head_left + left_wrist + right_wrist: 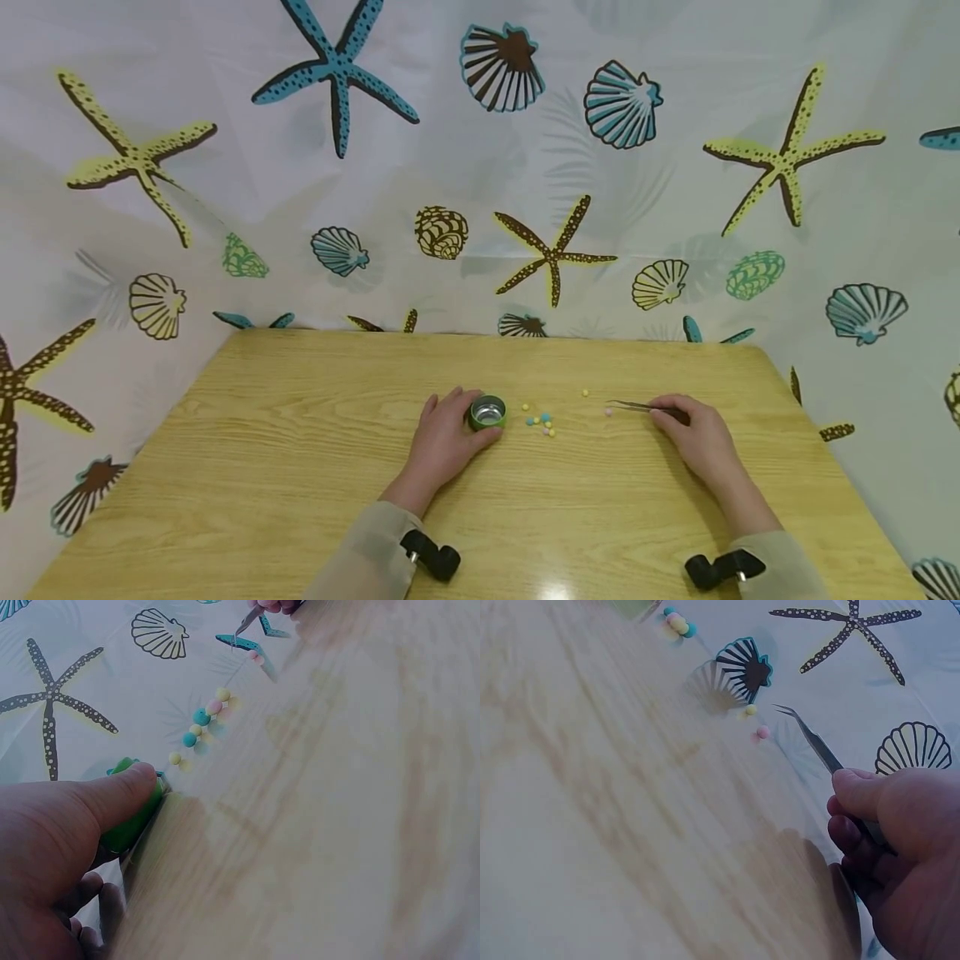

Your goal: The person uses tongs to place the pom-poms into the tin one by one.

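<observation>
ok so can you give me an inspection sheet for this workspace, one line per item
surface: wood-grain table, a patch of glare at the near edge
job's things: green tin, open-topped, no balls seen inside; small yellow, blue and pink balls on the table, most in a loose cluster beside the tin; tweezers, tips slightly apart, nothing between them
clutter: nothing seen
grips: left grip curled round the tin; right grip pinches the tweezers
cables: nothing seen
surroundings: white sheet printed with starfish and shells, behind the table and along both sides; a black device at each sleeve cuff
</observation>
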`<state>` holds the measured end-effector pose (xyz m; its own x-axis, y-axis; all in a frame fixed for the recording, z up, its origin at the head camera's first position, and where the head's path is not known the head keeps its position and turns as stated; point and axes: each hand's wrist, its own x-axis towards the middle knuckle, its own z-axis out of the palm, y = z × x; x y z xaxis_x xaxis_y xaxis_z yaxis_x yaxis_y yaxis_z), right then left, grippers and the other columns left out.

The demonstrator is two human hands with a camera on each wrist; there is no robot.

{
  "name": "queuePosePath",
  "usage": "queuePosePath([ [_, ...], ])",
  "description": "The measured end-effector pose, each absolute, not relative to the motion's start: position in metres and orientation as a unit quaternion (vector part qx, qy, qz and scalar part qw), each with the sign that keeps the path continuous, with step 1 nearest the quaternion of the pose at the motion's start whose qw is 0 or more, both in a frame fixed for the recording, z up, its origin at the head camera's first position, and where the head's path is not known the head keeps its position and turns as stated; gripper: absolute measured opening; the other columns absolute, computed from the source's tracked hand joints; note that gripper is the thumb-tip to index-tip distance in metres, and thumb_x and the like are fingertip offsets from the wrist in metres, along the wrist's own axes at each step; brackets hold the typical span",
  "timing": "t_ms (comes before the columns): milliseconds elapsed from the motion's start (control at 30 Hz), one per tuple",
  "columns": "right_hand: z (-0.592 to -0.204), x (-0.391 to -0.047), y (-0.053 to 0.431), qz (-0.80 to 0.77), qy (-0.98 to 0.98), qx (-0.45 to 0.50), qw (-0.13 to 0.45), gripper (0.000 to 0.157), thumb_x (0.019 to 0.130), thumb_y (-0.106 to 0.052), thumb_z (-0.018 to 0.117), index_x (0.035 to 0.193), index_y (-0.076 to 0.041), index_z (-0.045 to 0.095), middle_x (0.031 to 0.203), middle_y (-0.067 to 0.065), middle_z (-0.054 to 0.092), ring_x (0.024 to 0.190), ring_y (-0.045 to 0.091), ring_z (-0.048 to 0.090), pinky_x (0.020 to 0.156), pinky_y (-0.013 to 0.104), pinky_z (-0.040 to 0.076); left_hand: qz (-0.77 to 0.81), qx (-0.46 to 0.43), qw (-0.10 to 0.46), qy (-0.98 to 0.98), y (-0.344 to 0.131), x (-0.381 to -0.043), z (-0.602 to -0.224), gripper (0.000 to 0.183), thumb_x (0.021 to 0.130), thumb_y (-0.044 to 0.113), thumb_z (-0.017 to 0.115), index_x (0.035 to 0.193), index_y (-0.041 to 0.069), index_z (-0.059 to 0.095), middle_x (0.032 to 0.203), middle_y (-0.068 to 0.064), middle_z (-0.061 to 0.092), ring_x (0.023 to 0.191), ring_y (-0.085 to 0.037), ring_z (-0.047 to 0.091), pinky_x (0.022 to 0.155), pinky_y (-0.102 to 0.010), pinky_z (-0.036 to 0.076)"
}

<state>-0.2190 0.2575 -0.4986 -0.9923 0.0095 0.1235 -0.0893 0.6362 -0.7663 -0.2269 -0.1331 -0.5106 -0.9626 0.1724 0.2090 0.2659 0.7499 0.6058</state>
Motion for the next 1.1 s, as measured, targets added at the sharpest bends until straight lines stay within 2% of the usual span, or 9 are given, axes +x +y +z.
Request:
queuePosePath([
  [433,-0.4963,-0.2194,0.2652,0.418,-0.906,0.035,0.061,0.028,0.113,-0.019,0.068,0.135,-0.003,0.075,0.133,0.021,0.073,0.123,0.04,0.067,0.106,0.058,0.054,-0.341,-0.117,0.07,-0.93,-0.1315,-0.2289,-0.5102,0.066,0.096,0.036,0.09,0.147,0.002,0.067,0.151,-0.019,0.066,0.156,-0.042,0.044,0.134,-0.062,0.016],
  [533,-0.4969,-0.2204,0.2667,0.414,-0.908,0.033,0.061,0.028,0.113,-0.018,0.068,0.136,-0.004,0.075,0.133,0.02,0.073,0.122,0.039,0.067,0.105,0.057,0.055,-0.342,-0.122,0.076,-0.929,-0.1307,-0.2293,-0.5103,0.064,0.096,0.035,0.09,0.146,0.002,0.067,0.15,-0.02,0.066,0.155,-0.044,0.046,0.133,-0.064,0.018],
  [767,-0.4976,-0.2217,0.2653,0.408,-0.91,0.036,0.067,0.025,0.112,-0.017,0.069,0.132,-0.004,0.077,0.127,0.018,0.075,0.115,0.035,0.069,0.1,0.052,0.055,-0.338,-0.11,0.069,-0.932,-0.1306,-0.229,-0.5108,0.068,0.096,0.038,0.09,0.149,0.003,0.066,0.152,-0.018,0.065,0.157,-0.041,0.044,0.135,-0.06,0.014],
  [1100,-0.5021,-0.2204,0.2644,0.405,-0.912,0.029,0.06,0.023,0.112,-0.015,0.068,0.131,-0.004,0.077,0.127,0.018,0.074,0.114,0.035,0.068,0.099,0.052,0.056,-0.332,-0.113,0.069,-0.934,-0.1311,-0.2271,-0.5127,0.068,0.096,0.038,0.089,0.149,0.002,0.066,0.152,-0.019,0.065,0.156,-0.041,0.045,0.135,-0.062,0.016],
])
